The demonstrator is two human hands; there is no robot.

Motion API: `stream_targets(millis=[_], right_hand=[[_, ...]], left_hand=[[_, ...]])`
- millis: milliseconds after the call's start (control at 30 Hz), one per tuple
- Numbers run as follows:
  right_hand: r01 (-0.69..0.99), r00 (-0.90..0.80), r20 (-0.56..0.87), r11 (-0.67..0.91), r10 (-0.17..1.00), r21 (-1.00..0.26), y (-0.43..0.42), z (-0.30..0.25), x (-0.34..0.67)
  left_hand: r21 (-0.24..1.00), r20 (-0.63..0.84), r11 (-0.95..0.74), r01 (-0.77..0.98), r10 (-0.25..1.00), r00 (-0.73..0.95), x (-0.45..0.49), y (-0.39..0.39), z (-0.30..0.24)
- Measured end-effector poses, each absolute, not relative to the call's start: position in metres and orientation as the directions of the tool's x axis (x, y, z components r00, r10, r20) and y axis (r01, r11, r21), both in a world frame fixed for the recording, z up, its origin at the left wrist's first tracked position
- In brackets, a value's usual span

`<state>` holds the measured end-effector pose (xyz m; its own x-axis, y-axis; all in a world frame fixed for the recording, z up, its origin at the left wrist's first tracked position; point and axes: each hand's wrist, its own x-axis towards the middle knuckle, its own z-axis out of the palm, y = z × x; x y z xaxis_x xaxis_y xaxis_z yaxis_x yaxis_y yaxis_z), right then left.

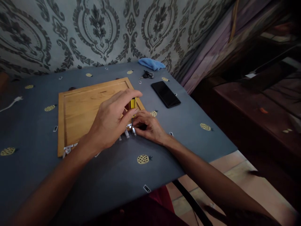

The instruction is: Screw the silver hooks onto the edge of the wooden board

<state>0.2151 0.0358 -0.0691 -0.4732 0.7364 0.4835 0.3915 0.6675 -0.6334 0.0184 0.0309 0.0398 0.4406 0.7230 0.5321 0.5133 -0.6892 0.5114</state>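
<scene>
A wooden cabinet door [82,106] with a raised frame lies flat on the table. My left hand [110,116] is closed around a screwdriver [133,103] with a yellow and black handle, held upright over the door's near right corner. At that corner sits a metal hinge [129,126], its silver arms sticking out past the near edge. My right hand [149,127] pinches at this hinge, beside the screwdriver's shaft; the fingers partly cover the spot. Another metal hinge [68,149] is on the near left corner. The screwdriver's tip cannot be made out.
The table [160,169] has a grey pineapple-print cover. A black phone [166,94] lies right of the door, with keys [147,75] and a blue cloth [152,64] farther back. A white cable [11,103] lies at the left. A patterned wall [131,31] borders the back.
</scene>
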Motion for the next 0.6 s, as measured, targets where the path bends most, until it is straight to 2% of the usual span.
stream_targets(millis=[233, 400, 600], right_hand=[[0.391, -0.487, 0.469, 0.664, 0.737, -0.637, 0.0360, -0.0691, 0.2154], [0.367, -0.471, 0.512, 0.687, 0.718, -0.627, 0.0362, -0.0713, 0.2155], [0.356, -0.490, 0.502, 0.690, 0.712, -0.630, 0.0372, -0.0708, 0.2166]], left_hand=[[0.554, 0.500, -0.686, 0.473, 0.727, 0.470, 0.0197, 0.0333, 0.0436], [0.538, 0.544, -0.691, 0.482, 0.722, 0.428, 0.0196, 0.0353, 0.0395], [0.591, 0.539, -0.701, 0.399, 0.712, 0.450, 0.0170, 0.0379, 0.0364]])
